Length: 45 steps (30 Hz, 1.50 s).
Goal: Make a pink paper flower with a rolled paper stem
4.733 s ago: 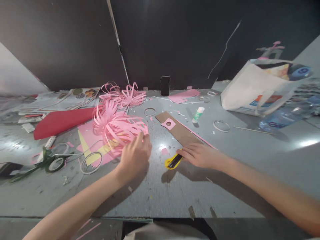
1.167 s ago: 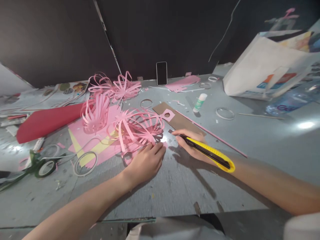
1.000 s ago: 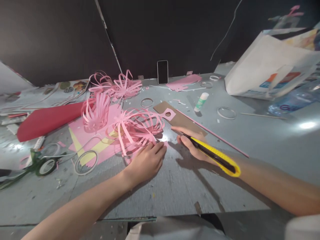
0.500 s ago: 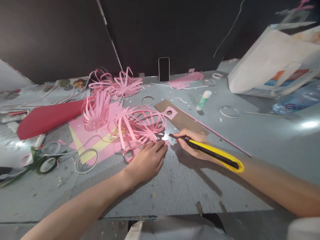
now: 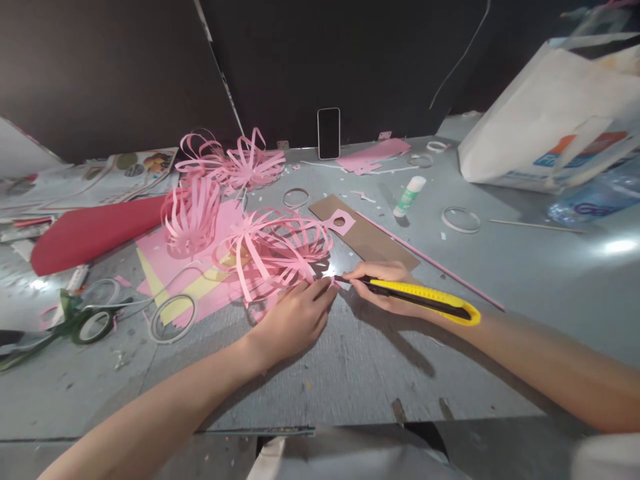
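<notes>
The left hand (image 5: 295, 317) lies palm down on the grey worktop (image 5: 350, 373), forearm stretched in from 7 o'clock, fingers spread a little and pressing flat on the near edge of a pink paper ball (image 5: 277, 250). The right hand (image 5: 383, 287) comes in from 4 o'clock with the wrist low, fingers closed in a pen-like grip around a yellow utility knife (image 5: 425, 300); the knife's dark tip points to 9 o'clock and sits just beside the left fingertips.

The ball is made of thin curled strips of matte pink paper, looped into an open, cage-like sphere, and rests at the middle of the worktop on flat pink and yellow sheets (image 5: 200, 280). A smaller strip ball (image 5: 193, 217) stands at 10 o'clock from it, and two flatter, splayed ones (image 5: 240, 163) lie further back. At 1 o'clock from the hands lies a long strip of brown cardboard (image 5: 365, 233) with a small pink square on its end. The worktop's surface is scuffed, dull and littered with paper scraps.
</notes>
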Motion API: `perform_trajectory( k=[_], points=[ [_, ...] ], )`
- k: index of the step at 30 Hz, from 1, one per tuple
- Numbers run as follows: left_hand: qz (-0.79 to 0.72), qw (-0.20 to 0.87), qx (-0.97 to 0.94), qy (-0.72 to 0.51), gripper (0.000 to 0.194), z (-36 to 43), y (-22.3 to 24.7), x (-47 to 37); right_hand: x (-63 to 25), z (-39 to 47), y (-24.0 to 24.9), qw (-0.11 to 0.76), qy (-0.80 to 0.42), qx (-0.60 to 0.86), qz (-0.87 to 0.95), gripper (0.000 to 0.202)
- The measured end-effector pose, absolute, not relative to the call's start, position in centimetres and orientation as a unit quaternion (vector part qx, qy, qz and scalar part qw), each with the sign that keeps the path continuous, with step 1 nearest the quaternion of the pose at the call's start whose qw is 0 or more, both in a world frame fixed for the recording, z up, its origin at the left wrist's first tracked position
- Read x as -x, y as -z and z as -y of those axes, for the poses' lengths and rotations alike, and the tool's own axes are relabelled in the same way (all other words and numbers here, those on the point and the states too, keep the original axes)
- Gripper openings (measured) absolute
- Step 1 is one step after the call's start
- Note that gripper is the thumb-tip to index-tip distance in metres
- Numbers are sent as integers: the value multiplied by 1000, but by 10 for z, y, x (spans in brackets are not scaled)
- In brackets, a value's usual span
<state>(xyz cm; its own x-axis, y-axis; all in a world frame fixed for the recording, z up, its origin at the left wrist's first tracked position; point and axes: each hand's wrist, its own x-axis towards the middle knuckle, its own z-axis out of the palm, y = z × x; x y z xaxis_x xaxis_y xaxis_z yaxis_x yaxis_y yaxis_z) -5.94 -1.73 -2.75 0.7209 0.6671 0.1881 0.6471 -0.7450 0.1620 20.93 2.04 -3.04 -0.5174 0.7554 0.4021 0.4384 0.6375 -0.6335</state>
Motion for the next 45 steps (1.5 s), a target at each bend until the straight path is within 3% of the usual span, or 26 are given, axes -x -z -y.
perform_trajectory(
  k=[36, 45],
  points=[
    [-356, 35, -929, -92, 44, 19, 22, 57, -213, -24, 23, 332, -256, 359, 834, 25],
    [-350, 31, -932, -94, 43, 19, 21, 57, -212, -27, 28, 337, -257, 309, 851, 18]
  ],
)
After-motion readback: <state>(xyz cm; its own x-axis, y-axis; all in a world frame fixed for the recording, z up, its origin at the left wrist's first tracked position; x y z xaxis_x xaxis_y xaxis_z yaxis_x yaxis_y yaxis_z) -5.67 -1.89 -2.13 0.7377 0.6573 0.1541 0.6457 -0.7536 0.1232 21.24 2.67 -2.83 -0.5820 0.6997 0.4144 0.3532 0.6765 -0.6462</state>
